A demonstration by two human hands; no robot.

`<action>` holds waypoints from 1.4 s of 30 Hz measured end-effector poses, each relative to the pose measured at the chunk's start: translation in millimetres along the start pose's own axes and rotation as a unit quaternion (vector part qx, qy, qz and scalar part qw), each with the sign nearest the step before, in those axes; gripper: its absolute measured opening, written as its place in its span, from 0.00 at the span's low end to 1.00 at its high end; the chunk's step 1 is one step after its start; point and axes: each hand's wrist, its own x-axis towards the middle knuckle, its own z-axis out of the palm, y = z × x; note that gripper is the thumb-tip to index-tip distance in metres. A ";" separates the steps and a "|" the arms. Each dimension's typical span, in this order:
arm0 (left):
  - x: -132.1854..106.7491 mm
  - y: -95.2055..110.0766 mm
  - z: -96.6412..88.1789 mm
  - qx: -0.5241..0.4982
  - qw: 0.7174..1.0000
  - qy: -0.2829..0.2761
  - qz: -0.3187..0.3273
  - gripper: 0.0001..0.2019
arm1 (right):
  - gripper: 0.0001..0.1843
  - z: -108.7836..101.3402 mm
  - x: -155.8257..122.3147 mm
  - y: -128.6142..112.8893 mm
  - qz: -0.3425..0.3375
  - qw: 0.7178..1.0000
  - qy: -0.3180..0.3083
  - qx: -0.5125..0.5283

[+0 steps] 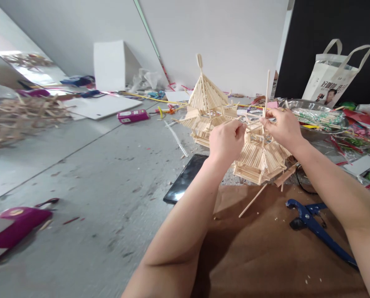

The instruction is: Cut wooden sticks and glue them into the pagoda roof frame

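Note:
Ahead of me stands a model pavilion of thin wooden sticks [259, 159], with a sloped lower roof and an open frame above it. My right hand [282, 126] is closed at the frame's right side, its thumb and fingers pinching a tall upright wooden stick [267, 89]. On the left side of the frame, my left hand [226, 140] is closed in a pinch. A thin stick seems to run from its fingertips toward the upright one; the fingers partly hide the grip. Behind my left hand is a second stick pavilion [206, 97] with a pointed roof.
A black phone [186, 178] lies left of the model. Blue cutting pliers [318, 231] rest on a brown sheet [253, 252]. To the right are a metal bowl [315, 116] with sticks and a white bag [332, 78]. Purple tools [132, 116] and a wood stick pile [20, 120] are left.

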 end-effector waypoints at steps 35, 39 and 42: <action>1.0 -0.1 0.8 0.001 0.998 -0.033 -0.044 0.13 | 0.14 -1.3 1.1 -1.2 0.013 1.000 -0.012 0.000; 1.0 -0.5 1.2 0.000 0.999 -0.032 -0.043 0.13 | 0.14 -0.8 0.7 -1.4 0.011 1.000 -0.006 0.003; 1.2 -0.5 1.3 -0.003 0.999 -0.027 -0.040 0.13 | 0.13 0.7 0.3 -1.0 0.006 1.000 0.002 0.009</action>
